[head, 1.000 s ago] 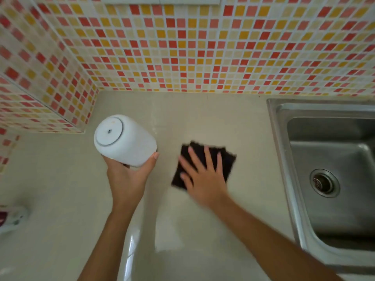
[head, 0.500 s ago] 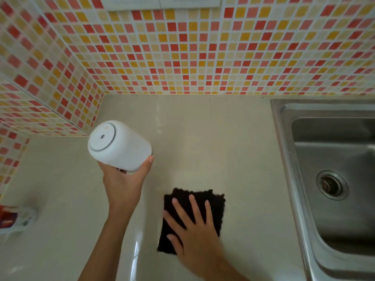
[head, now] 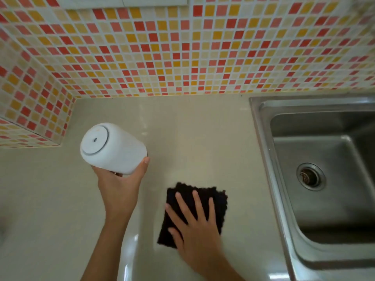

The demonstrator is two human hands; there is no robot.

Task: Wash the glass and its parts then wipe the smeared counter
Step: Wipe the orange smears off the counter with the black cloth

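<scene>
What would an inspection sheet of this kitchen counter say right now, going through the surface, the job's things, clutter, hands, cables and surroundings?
Surface: beige counter, glossy, with light glare near the front edge; no clear smear visible.
Job's things: white container lifted off the counter, tilted, flat round end toward the camera; dark cloth flat on the counter left of the sink.
Clutter: nothing seen.
Hands: left hand grips the white container from below; right hand pressed flat on the dark cloth, fingers spread.
Cables: nothing seen.
Surroundings: stainless sink at right, basin empty, drain open; red, orange and cream mosaic tile wall behind and at left.
</scene>
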